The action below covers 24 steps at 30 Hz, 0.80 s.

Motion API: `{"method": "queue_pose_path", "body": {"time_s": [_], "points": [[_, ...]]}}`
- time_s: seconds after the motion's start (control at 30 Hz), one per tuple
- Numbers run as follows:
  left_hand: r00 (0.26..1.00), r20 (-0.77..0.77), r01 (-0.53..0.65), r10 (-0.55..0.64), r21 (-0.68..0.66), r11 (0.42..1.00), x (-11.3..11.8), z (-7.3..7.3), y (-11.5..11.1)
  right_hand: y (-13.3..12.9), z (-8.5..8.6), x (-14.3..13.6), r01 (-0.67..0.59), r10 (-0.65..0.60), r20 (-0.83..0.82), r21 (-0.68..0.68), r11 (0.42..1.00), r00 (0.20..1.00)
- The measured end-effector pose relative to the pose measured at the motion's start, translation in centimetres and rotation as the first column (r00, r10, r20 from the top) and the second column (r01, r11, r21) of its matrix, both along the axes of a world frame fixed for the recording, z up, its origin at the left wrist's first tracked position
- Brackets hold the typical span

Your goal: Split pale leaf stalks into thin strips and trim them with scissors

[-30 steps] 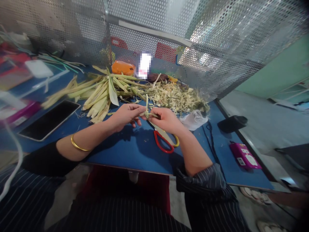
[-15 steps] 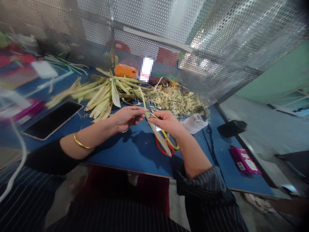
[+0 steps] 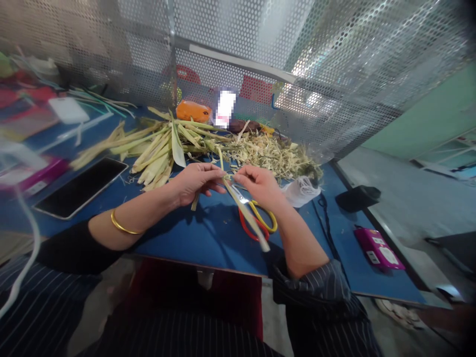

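vs half a second back: right hand [image 3: 262,186] has backed off a bit, so the gap between the two sets of fingertips is slightly wider. pale strip [image 3: 248,219] is where it was, at the left fingertips, but its lower end has swung a touch further down-right. scissors [image 3: 243,198] show more of the pivot and yellow handle now. a short tail [image 3: 194,202] hangs more clearly below the left fingers.

left hand [image 3: 195,183]: thumb and index closed on the strip, other fingers loosely curled. right hand: thumb and index close together just beside the strip; can't tell if they've got a thin end.

strip runs up past the left fingertips, and down-right across the scissors, covering part of them. scissors sit on the bench [image 3: 208,238] right below the fingers, mostly under the right hand.

around: leaf bundle [image 3: 152,153] beyond and left of the left fingers, shredded pile [image 3: 273,153] just beyond the right fingers, white plastic bundle [image 3: 302,191] right of them. orange packet [image 3: 193,111] further back, behind the leaves. dark phone [image 3: 82,187] well left of the fingers; black cylinder [image 3: 357,198] and purple pack [image 3: 379,248] well right. perforated screen [image 3: 238,29] closes off the far side.
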State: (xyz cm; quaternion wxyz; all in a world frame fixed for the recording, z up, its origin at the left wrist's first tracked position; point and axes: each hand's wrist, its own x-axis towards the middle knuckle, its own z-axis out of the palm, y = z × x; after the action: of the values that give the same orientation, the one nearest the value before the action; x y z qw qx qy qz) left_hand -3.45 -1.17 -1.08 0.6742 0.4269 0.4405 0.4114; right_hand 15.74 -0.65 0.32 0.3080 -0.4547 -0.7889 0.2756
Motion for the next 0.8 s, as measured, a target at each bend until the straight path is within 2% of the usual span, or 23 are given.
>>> {"method": "queue_pose_path", "body": {"time_s": [0.1, 0.2, 0.33, 0.43, 0.5, 0.6, 0.63, 0.67, 0.7, 0.77, 0.8], "points": [[0.986, 0.164, 0.03, -0.005, -0.155, 0.987, -0.1, 0.2, 0.1, 0.4, -0.3, 0.2, 0.023, -0.028, 0.023, 0.185, 0.983, 0.999], [0.968, 0.245, 0.106, -0.047, -0.233, 0.967, -0.2, 0.2, 0.1, 0.7, -0.7, 0.5, -0.058, 0.053, 0.029, 0.246, 0.968, 0.998], [0.984, 0.146, 0.126, -0.106, -0.138, 0.982, -0.1, -0.1, -0.1, 1.1, -1.1, 0.8, -0.112, 0.102, 0.052, 0.275, 0.955, 0.993], [0.994, 0.061, 0.095, -0.093, -0.036, 0.995, 0.1, -0.3, -0.2, 1.2, -0.9, 0.9, -0.052, 0.019, 0.102, 0.34, 0.939, 0.995], [0.999, 0.039, 0.009, -0.01, 0.021, 1.0, 0.1, -0.4, -0.1, 1.0, -0.7, 0.9, 0.061, -0.117, 0.089, 0.474, 0.879, 0.989], [0.988, 0.062, -0.147, 0.142, 0.079, 0.986, 0.1, -0.6, 0.1, 0.2, -0.3, 0.5, 0.233, -0.279, -0.03, 0.643, 0.729, 0.96], [0.981, 0.081, -0.184, 0.178, 0.085, 0.979, 0.1, -0.7, 0.2, -0.1, -0.3, 0.2, 0.248, -0.286, -0.044, 0.636, 0.731, 0.957], [0.974, 0.1, -0.21, 0.201, 0.082, 0.974, 0.0, -0.8, 0.4, -0.4, -0.4, -0.1, 0.229, -0.268, -0.021, 0.585, 0.778, 0.963], [0.97, 0.116, -0.224, 0.215, 0.072, 0.972, 0.0, -0.9, 0.5, -0.6, -0.6, -0.4, 0.184, -0.229, 0.032, 0.495, 0.849, 0.973], [0.964, 0.15, -0.227, 0.218, 0.042, 0.973, 0.0, -1.0, 0.6, -1.0, -1.0, -1.1, 0.059, -0.092, 0.142, 0.224, 0.973, 0.986], [0.961, 0.176, -0.22, 0.212, 0.028, 0.975, 0.0, -1.0, 0.6, -1.2, -1.2, -1.5, 0.006, -0.021, 0.161, 0.094, 0.996, 0.987]]}}
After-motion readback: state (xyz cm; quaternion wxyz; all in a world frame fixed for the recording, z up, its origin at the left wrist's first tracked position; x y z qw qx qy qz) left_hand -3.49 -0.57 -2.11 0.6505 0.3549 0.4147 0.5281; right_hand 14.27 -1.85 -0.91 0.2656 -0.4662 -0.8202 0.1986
